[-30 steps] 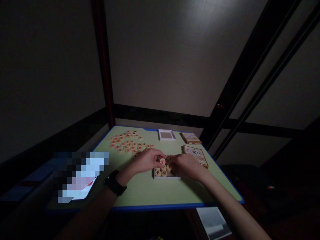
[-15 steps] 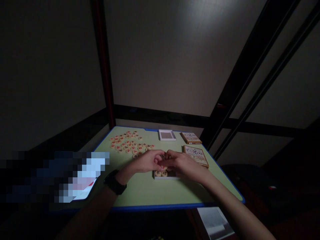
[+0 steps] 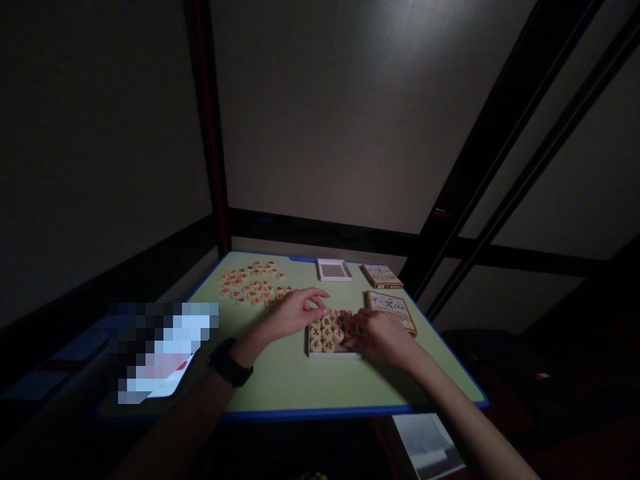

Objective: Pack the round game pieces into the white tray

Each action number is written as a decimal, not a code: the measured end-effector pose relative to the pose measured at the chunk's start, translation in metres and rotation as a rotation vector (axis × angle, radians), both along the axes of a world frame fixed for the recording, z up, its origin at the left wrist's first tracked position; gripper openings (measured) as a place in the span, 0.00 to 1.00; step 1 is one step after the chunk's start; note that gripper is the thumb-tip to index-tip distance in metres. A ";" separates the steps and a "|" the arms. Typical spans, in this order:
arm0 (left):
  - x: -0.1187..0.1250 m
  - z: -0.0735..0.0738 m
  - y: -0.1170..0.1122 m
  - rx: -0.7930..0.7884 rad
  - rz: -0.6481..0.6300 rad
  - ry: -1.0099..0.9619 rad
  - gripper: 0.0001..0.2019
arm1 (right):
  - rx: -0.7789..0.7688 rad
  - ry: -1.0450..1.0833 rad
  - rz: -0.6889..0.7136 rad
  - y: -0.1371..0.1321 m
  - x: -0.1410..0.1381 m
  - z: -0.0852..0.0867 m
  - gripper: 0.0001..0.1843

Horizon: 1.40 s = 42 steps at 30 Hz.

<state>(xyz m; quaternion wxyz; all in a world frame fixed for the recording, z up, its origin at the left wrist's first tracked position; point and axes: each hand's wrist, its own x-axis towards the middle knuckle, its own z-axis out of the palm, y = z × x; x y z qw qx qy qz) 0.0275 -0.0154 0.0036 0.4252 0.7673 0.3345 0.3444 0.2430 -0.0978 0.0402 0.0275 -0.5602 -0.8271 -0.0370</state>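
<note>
A small white tray (image 3: 332, 354) on the green table (image 3: 285, 380) holds several round cream game pieces (image 3: 325, 331) marked in red or black. My left hand (image 3: 295, 311) lies just left of the tray with its fingers stretched toward the far left corner, nothing in them. My right hand (image 3: 375, 332) rests at the tray's right side, fingers curled against the pieces there; whether it grips one I cannot make out. A dark watch (image 3: 229, 364) is on my left wrist.
Many more round pieces (image 3: 253, 283) lie spread over the table's far left. An empty white box half (image 3: 333, 269) sits at the far edge, with two printed boxes (image 3: 381, 275) (image 3: 391, 307) on the right. A blurred patch covers something at the near left corner.
My hands met over the tray half a second ago and have since parted. The left hand drew back left and opened; more pieces now show in the tray.
</note>
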 end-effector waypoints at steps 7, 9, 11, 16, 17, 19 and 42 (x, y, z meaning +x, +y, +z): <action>-0.001 0.002 -0.003 0.047 0.067 0.035 0.12 | 0.016 -0.037 -0.037 0.001 -0.009 -0.010 0.10; -0.001 0.002 -0.003 0.064 0.079 0.036 0.11 | 0.013 -0.030 -0.033 0.002 -0.009 -0.011 0.09; -0.002 0.001 -0.002 0.093 0.085 0.037 0.10 | 0.016 -0.013 -0.025 0.003 -0.008 -0.011 0.09; -0.001 0.000 0.001 0.164 0.114 0.085 0.10 | 0.020 0.051 0.001 0.003 -0.005 -0.013 0.07; -0.002 0.000 0.001 0.187 0.141 0.109 0.10 | 0.019 0.075 0.016 0.003 -0.003 -0.013 0.07; -0.004 0.003 0.001 0.263 0.218 0.189 0.09 | 0.024 0.123 0.044 0.004 0.001 -0.012 0.07; -0.048 -0.009 0.025 0.437 0.553 0.910 0.16 | 0.072 0.711 0.042 0.083 -0.003 -0.059 0.16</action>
